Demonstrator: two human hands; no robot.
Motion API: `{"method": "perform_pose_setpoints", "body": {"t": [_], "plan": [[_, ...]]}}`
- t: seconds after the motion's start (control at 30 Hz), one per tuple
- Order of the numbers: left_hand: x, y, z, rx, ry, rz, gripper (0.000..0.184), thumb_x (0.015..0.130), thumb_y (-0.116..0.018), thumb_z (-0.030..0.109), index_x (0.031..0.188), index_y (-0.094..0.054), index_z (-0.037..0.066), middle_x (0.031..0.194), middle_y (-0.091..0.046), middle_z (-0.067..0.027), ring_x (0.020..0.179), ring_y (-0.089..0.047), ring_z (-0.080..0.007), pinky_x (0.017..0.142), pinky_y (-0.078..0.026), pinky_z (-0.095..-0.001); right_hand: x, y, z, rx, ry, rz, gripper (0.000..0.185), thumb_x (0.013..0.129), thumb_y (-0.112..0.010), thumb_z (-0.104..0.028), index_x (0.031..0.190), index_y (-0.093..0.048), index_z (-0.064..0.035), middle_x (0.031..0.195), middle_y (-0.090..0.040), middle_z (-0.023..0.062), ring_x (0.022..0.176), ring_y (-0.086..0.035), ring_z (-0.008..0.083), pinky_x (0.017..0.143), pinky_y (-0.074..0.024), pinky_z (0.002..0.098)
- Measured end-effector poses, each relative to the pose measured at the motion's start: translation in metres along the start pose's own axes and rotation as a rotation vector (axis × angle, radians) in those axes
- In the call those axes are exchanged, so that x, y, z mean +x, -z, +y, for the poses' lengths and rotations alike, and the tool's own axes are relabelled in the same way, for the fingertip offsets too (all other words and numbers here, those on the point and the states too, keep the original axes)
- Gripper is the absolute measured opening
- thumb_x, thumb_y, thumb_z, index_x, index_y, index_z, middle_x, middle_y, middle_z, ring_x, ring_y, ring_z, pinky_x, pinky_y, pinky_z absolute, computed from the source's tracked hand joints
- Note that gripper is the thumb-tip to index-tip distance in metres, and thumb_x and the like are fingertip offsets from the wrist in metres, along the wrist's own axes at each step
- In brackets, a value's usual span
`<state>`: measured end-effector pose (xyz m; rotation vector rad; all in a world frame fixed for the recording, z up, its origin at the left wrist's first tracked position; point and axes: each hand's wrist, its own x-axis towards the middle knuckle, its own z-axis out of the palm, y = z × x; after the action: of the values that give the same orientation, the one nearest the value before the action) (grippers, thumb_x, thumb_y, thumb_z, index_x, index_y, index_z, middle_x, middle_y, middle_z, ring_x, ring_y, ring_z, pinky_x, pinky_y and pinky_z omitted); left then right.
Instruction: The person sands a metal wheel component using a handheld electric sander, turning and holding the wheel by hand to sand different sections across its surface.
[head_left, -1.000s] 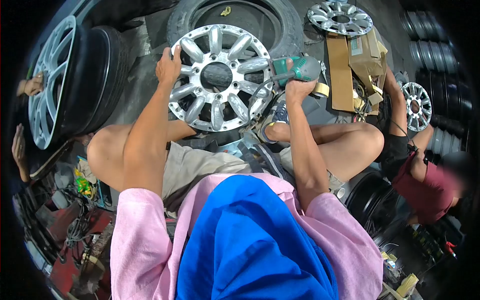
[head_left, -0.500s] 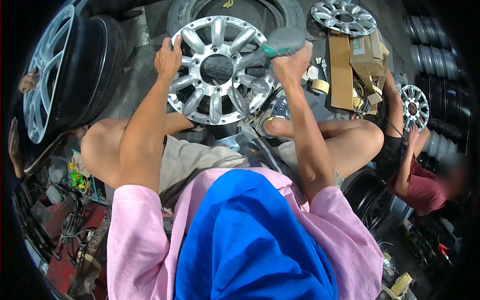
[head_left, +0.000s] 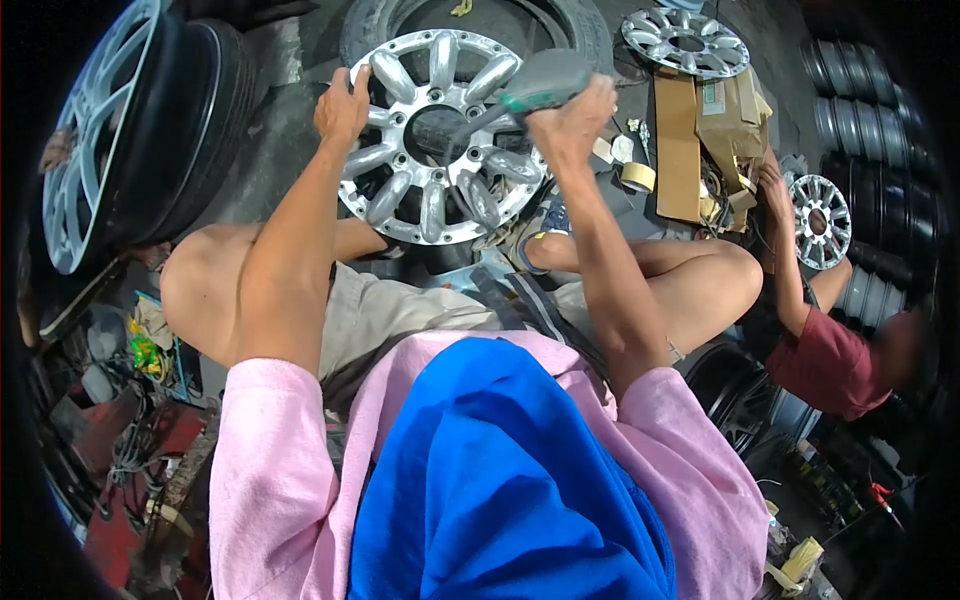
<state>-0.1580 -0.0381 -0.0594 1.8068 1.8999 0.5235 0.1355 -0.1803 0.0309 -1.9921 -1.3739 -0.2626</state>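
Note:
A silver alloy wheel face (head_left: pixel 443 75) with thick spokes lies in front of my crossed legs. My left hand (head_left: pixel 342 107) grips its upper left rim, with the fingers over the edge. In my right hand (head_left: pixel 572 122) is a grey-and-green power tool (head_left: pixel 543 80), held over the wheel's right side. A thin dark shaft runs from the tool down-left towards the centre hole. Motion blurs its tip, so I cannot tell whether it touches the metal. Beneath the wheel, a tyre (head_left: pixel 585 30) shows at the top.
Another silver wheel face (head_left: pixel 690 45) rests by a cardboard box (head_left: pixel 675 145), near a roll of tape (head_left: pixel 637 178). At left stands a large wheel (head_left: pixel 200 130). A co-worker in a red shirt (head_left: pixel 828 365) sits at right beside a small wheel face (head_left: pixel 822 222) and stacked rims (head_left: pixel 850 125).
My right hand has moved the power tool slightly left and up, bringing its shaft from the right spoke towards the centre hole. My left hand stays on the rim. The co-worker's arms have shifted.

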Motion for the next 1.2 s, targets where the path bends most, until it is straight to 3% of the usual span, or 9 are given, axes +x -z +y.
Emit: {"method": "perform_pose_setpoints", "body": {"t": [0.23,0.3,0.4,0.6,0.73,0.83,1.0,1.13,1.2], "plan": [[0.0,0.002,-0.003,-0.013,-0.006,-0.006,0.062,0.101,-0.045,0.067,0.127,-0.063,0.013,0.111,-0.073,-0.0272,0.109,-0.067,-0.0502,0.093,-0.051,-0.0574,-0.031,0.002,0.005,0.216,0.089,-0.029,0.063,0.061,-0.076,-0.005,0.117,-0.049,0.0044,0.112,-0.05,0.0225,0.11,-0.051,0.0444,0.098,-0.0422,0.0507],[0.001,0.0,-0.005,-0.002,-0.002,-0.003,0.062,0.101,-0.045,0.067,0.128,-0.063,0.014,0.111,-0.073,-0.0271,0.109,-0.067,-0.0501,0.093,-0.051,-0.0575,-0.031,0.004,0.016,0.417,-0.071,0.13,0.073,0.069,-0.096,-0.029,0.119,-0.052,0.0022,0.111,-0.056,0.0182,0.104,-0.059,0.0352,0.092,-0.0478,0.0458],[0.001,0.0,-0.002,0.015,0.016,-0.003,0.061,0.101,-0.046,0.067,0.128,-0.063,0.014,0.111,-0.073,-0.0272,0.108,-0.067,-0.0499,0.092,-0.051,-0.058,-0.027,0.012,0.027,0.372,-0.214,0.217,0.083,0.066,-0.1,-0.042,0.119,-0.054,0.0008,0.112,-0.058,0.0143,0.1,-0.061,0.0288,0.091,-0.05,0.043],[-0.001,0.001,0.0,0.006,0.027,0.006,0.061,0.101,-0.047,0.066,0.13,-0.063,0.015,0.113,-0.073,-0.0274,0.111,-0.067,-0.0493,0.095,-0.051,-0.0568,-0.044,0.007,0.028,0.534,-0.227,0.157,0.08,0.065,-0.101,-0.034,0.12,-0.054,0.0017,0.111,-0.06,0.0148,0.1,-0.062,0.0284,0.09,-0.0504,0.0425],[0.003,0.002,0.003,0.007,0.037,-0.022,0.06,0.101,-0.047,0.066,0.13,-0.063,0.015,0.114,-0.073,-0.027,0.113,-0.066,-0.0487,0.096,-0.05,-0.0565,-0.043,0.014,0.035,0.295,0.119,0.043,0.079,0.065,-0.101,-0.034,0.12,-0.055,-0.002,0.112,-0.06,0.0114,0.102,-0.061,0.0231,0.091,-0.0511,0.0394],[0.001,0.003,-0.001,0.007,0.043,-0.036,0.061,0.101,-0.047,0.066,0.13,-0.063,0.015,0.115,-0.073,-0.0267,0.113,-0.066,-0.0486,0.097,-0.05,-0.0561,-0.049,0.024,0.039,0.592,-0.243,0.001,0.08,0.067,-0.1,-0.03,0.126,-0.054,-0.0031,0.116,-0.062,0.0101,0.107,-0.062,0.0228,0.095,-0.051,0.0395],[0.001,0.001,0.0,0.019,0.038,-0.013,0.061,0.101,-0.046,0.066,0.128,-0.063,0.014,0.113,-0.073,-0.0263,0.112,-0.066,-0.0485,0.096,-0.05,-0.0565,-0.049,0.017,0.066,0.521,-0.267,0.07,0.081,0.068,-0.1,-0.027,0.13,-0.053,-0.0023,0.115,-0.064,0.0093,0.105,-0.063,0.0213,0.092,-0.0528,0.0377],[0.0,-0.002,-0.003,0.014,0.017,0.0,0.061,0.101,-0.046,0.066,0.128,-0.063,0.014,0.112,-0.073,-0.026,0.111,-0.067,-0.0484,0.095,-0.051,-0.0564,-0.04,0.011,0.04,0.554,-0.106,-0.008,0.078,0.066,-0.101,-0.026,0.126,-0.056,-0.0033,0.114,-0.063,0.0095,0.103,-0.064,0.0225,0.09,-0.0534,0.0386],[0.002,0.001,0.0,0.015,0.024,-0.025,0.062,0.101,-0.046,0.066,0.129,-0.063,0.014,0.112,-0.073,-0.0264,0.111,-0.067,-0.0484,0.094,-0.051,-0.0559,-0.026,0.01,0.031,0.39,0.21,-0.081,0.076,0.064,-0.101,-0.026,0.124,-0.058,-0.0041,0.111,-0.064,0.0112,0.1,-0.066,0.0253,0.088,-0.0541,0.0392]]}}
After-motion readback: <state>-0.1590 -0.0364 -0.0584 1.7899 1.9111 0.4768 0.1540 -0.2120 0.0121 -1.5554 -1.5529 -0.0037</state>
